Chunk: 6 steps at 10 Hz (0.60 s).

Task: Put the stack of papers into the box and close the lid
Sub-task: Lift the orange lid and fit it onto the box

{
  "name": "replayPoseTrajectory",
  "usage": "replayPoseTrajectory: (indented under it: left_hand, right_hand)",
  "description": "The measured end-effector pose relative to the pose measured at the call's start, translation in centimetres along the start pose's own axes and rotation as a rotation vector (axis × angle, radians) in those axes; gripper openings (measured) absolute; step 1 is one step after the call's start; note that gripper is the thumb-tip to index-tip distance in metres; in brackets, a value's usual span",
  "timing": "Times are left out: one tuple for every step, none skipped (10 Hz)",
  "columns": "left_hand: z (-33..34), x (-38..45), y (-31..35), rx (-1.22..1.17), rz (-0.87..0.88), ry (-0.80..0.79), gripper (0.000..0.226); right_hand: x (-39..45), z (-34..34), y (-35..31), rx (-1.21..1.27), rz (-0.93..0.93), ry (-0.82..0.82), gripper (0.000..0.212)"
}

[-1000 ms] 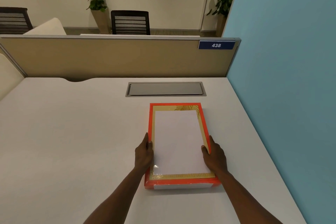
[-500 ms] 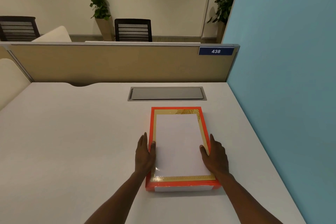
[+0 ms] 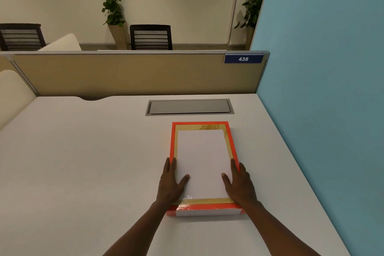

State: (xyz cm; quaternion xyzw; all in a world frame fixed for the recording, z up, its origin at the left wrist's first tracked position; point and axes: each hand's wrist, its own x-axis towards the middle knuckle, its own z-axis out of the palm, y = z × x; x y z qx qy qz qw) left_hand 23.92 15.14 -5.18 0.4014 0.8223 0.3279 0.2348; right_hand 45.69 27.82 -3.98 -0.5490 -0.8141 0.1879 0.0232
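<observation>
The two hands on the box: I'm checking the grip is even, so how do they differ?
The left hand lies over the orange box's left edge; the right hand lies over its right edge. The left thumb points right onto the white paper; the right thumb points left onto it. Both rest flat, fingers forward, near the box's front end.

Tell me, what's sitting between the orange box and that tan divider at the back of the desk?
In the head view, a grey recessed cable hatch set into the desk lies between the orange box and the tan divider; the rest is bare desktop.
</observation>
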Motion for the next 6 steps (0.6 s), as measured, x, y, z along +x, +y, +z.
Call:
replayPoseTrajectory:
  left_hand:
    - [0.1,-0.6,-0.1,-0.020,-0.013,0.003,0.094]
    - [0.0,-0.8,0.1,-0.022,-0.011,0.008,0.095]
    - [0.1,-0.9,0.2,-0.039,-0.024,0.024,0.094]
    - [0.2,-1.1,0.2,-0.060,-0.056,0.031,0.091]
    - [-0.3,-1.6,0.2,-0.032,-0.033,0.033,0.089]
    - [-1.2,-0.7,0.6,-0.020,-0.010,0.044,0.090]
  right_hand:
    - [-0.5,0.2,0.2,-0.004,0.006,0.000,0.077]
    - [-0.6,0.0,0.2,-0.011,0.004,-0.012,0.077]
    - [-0.5,0.1,0.2,0.000,0.003,-0.021,0.077]
    - [-0.5,0.0,0.2,0.010,0.011,-0.036,0.077]
    - [-1.0,-0.7,-0.2,-0.014,0.020,-0.032,0.077]
    - [-0.7,-1.9,-1.2,-0.022,-0.007,0.062,0.079]
